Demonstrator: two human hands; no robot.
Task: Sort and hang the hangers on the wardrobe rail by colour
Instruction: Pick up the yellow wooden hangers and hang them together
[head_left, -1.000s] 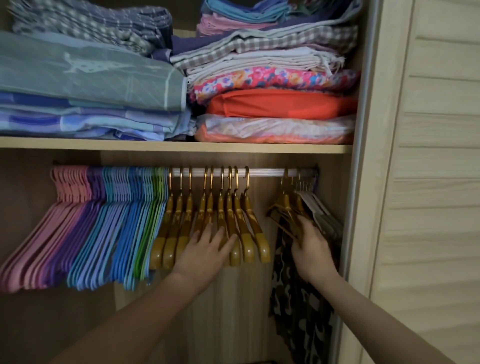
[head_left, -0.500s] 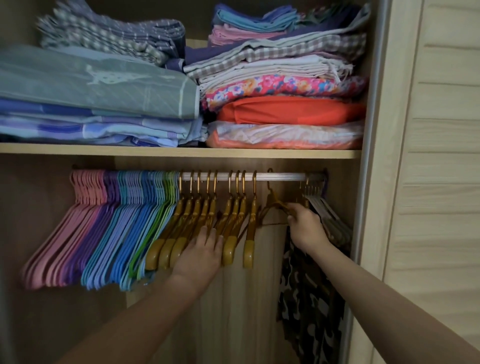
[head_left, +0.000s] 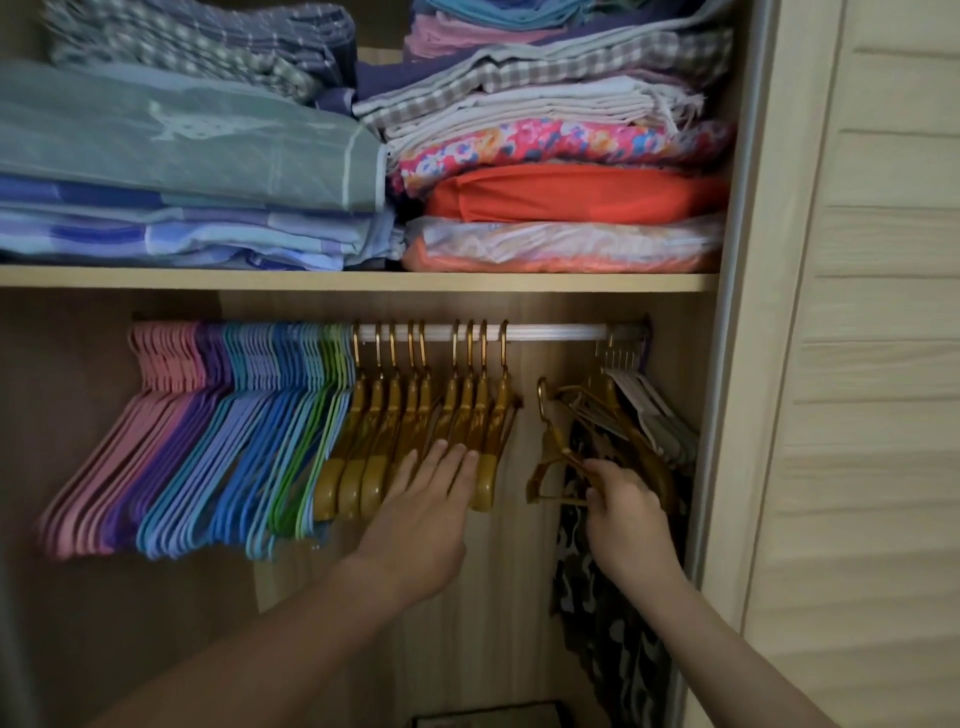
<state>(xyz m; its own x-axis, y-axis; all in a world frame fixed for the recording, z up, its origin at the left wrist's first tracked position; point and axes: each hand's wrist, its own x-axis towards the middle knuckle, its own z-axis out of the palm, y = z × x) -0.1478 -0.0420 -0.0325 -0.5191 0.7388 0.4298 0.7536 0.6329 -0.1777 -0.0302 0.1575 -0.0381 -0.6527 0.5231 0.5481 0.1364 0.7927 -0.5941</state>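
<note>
A white rail (head_left: 556, 332) runs under the shelf. On its left hang pink hangers (head_left: 156, 415), then purple, blue (head_left: 260, 431) and green ones (head_left: 327, 415). Several gold hangers (head_left: 415, 415) hang in the middle. My left hand (head_left: 431, 499) presses flat, fingers straight, against their lower ends. My right hand (head_left: 618, 499) grips a gold hanger (head_left: 545, 457) that is off the rail, its hook below the bar. More gold and white hangers (head_left: 623, 395) crowd the rail's right end.
A shelf (head_left: 363, 280) above the rail carries stacks of folded fabric. A camouflage garment (head_left: 608, 623) hangs at the right, behind my right arm. The slatted wardrobe door (head_left: 872, 364) stands at the far right.
My right hand has pulled a gold hanger down off the rail from the right-end bunch. My left hand stayed on the middle gold hangers, which shifted slightly left.
</note>
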